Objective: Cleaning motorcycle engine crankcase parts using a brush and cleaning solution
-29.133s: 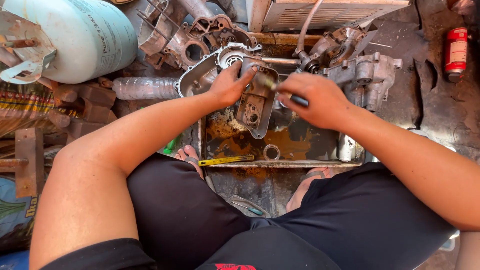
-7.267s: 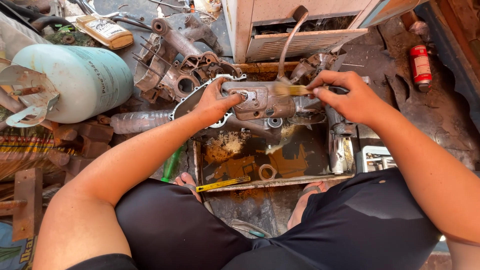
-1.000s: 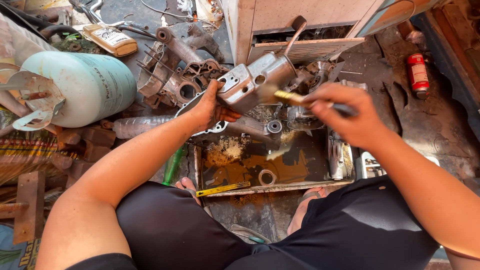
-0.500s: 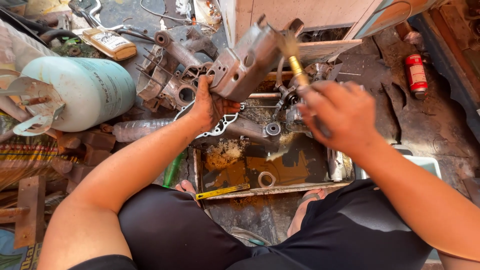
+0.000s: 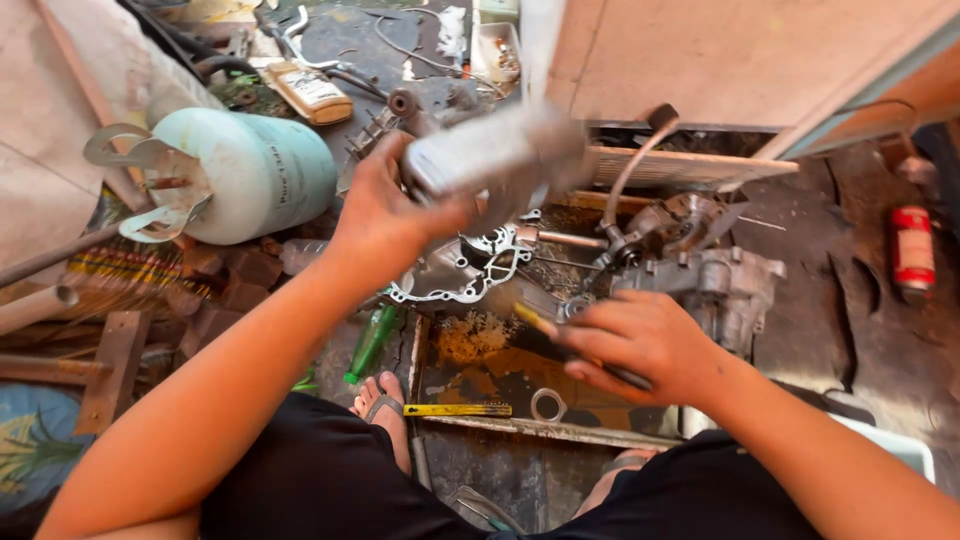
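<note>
While blurred, casing [image 5: 500,155] in left hand [image 5: 385,215]

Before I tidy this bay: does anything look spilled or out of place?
Yes. The metal tray holds rusty brown, oily residue across its floor, with a loose ring and a yellow tool lying in it. A green bottle lies tipped beside it.

Left hand [image 5: 385,215] has swung the grey engine casing [image 5: 495,160] up toward 12 o'clock, now motion-blurred, clear of the oily metal tray [image 5: 540,428]. Right hand [image 5: 640,345] with brush [image 5: 535,320] dropped to 5 o'clock, off the casing.
</note>
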